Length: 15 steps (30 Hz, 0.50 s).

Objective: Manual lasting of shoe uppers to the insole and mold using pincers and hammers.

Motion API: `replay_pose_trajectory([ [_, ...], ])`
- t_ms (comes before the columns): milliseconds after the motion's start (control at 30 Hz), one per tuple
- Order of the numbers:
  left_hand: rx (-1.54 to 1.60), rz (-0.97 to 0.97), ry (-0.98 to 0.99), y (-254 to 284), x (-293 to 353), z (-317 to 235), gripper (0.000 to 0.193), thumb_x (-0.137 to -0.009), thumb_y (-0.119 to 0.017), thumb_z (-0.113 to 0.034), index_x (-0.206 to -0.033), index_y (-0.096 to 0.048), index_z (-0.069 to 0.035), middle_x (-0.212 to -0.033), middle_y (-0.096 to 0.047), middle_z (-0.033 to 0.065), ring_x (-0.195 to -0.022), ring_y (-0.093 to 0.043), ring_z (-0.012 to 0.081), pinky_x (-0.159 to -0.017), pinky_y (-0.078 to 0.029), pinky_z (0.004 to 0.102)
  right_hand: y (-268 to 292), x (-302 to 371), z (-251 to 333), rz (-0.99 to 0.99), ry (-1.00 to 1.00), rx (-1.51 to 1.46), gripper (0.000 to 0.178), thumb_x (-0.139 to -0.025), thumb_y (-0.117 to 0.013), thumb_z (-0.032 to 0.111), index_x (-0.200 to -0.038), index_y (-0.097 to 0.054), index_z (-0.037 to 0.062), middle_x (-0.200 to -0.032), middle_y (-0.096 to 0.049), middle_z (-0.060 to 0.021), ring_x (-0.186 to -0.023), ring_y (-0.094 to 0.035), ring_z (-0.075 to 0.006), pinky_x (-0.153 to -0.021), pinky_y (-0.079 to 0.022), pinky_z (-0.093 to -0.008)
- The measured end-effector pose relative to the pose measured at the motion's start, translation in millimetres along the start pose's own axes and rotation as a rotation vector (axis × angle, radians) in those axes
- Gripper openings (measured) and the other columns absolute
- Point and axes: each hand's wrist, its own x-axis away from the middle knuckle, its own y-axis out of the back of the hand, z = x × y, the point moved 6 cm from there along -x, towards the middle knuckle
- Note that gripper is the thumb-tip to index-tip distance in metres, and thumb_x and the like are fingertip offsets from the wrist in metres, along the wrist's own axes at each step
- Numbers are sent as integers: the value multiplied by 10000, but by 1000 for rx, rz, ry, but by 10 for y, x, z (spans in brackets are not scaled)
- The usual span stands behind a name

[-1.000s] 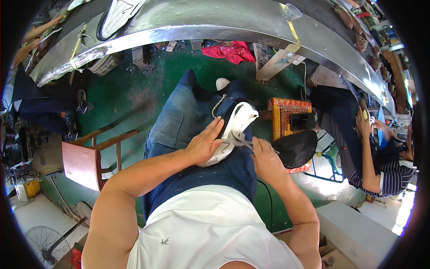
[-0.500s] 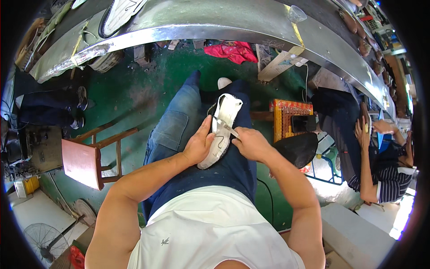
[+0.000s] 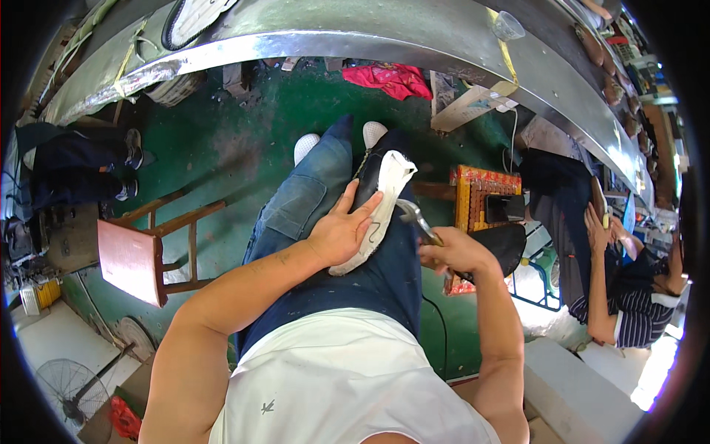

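Across my thighs lies a shoe upper on a last [image 3: 382, 214], with its pale, whitish underside facing up and a dark side next to my fingers. A curved dark line is drawn on the pale face. My left hand [image 3: 342, 231] grips it along its left edge, fingers spread over the dark side and the pale face. To the right of the shoe, my right hand [image 3: 460, 253] is closed round curved-headed metal pincers [image 3: 416, 216]. The head of the pincers is close to the shoe's right edge, with a small gap showing. Motion blurs the handles.
A metal-topped bench [image 3: 333, 48] curves across the far side, carrying another shoe piece [image 3: 196, 18] and a clear cup [image 3: 507, 26]. A wooden stool [image 3: 133, 260] stands left. On the right are a beaded seat [image 3: 481, 200] and a co-worker's arm [image 3: 600, 277].
My right hand has drawn back right from the shoe, and the pincers have swung up off its pale face. The shoe has tilted, showing more dark side. My left leg has shifted right.
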Motion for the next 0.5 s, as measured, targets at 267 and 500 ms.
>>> replay_pose_trajectory([
  [267,-51,147,64,-7,-39,-20,560,-1046,-451,-301,-1591,-325,-274,-1596,-164,375,-1167,-607,512,-1002,-523,459,137,-450,589,-525,518,471,395,-1053,-468,365,-999,-586,-8,-814,-670,-195,-780,-683,-340,-715,-523,-458],
  [500,-21,319,168,114,-53,-84,557,-1050,-450,-338,-1591,-320,-311,-1608,-111,383,-1384,-417,523,-1061,-478,473,-7,-326,744,-593,686,431,433,-1067,-447,376,-965,-570,-27,-859,-664,-277,-860,-642,-487,-774,-493,-546],
])
